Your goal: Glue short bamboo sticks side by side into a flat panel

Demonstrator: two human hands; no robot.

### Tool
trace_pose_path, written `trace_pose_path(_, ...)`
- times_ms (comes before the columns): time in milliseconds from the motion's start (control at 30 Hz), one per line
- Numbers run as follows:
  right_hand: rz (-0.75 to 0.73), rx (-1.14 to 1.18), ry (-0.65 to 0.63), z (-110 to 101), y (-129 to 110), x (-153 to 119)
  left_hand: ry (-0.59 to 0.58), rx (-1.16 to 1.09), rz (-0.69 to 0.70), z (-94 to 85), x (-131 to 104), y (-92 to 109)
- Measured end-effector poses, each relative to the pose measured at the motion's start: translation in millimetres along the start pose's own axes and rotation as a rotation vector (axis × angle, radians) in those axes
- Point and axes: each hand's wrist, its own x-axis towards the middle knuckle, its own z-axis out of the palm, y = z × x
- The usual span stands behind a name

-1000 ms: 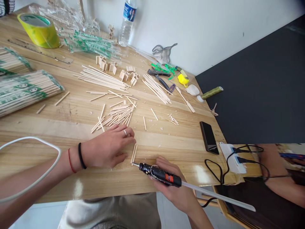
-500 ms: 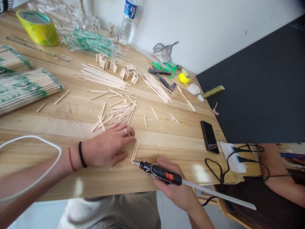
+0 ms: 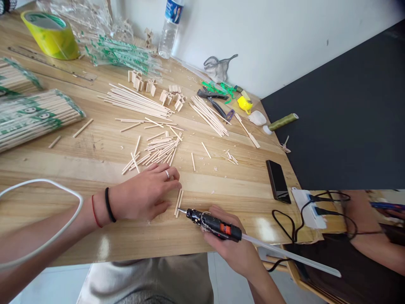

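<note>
In my right hand is a black hot glue gun with an orange part on its side and a long clear glue stick sticking out of its back. Its metal tip meets two short wooden sticks lying side by side on the table. My left hand rests palm down just left of them, fingers bent and thumb apart, the index fingertip at their upper end. Whether it presses on them I cannot tell. Beyond that hand lies a loose pile of short wooden sticks.
Longer sticks, small glued stick pieces, pliers and yellow tape lie farther back. On the right are a phone and a power strip with black cables. Another person's arm shows at far right.
The glue gun's tip has moved slightly up and right along the two sticks. My left hand stays nearly where it was.
</note>
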Motion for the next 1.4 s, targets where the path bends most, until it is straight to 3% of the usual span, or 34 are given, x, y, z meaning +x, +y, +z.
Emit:
trace_pose_path(733, 0.083, 0.079, -0.091, -2.6, -19.1, 13.5, -0.005, 0.001, 0.002, 0.4, -0.1, -0.3)
trace_pose_path(1400, 0.157, 0.128, -0.058, 0.5, -20.2, 14.4, -0.022, -0.028, -0.002, -1.9, -0.3, 1.2)
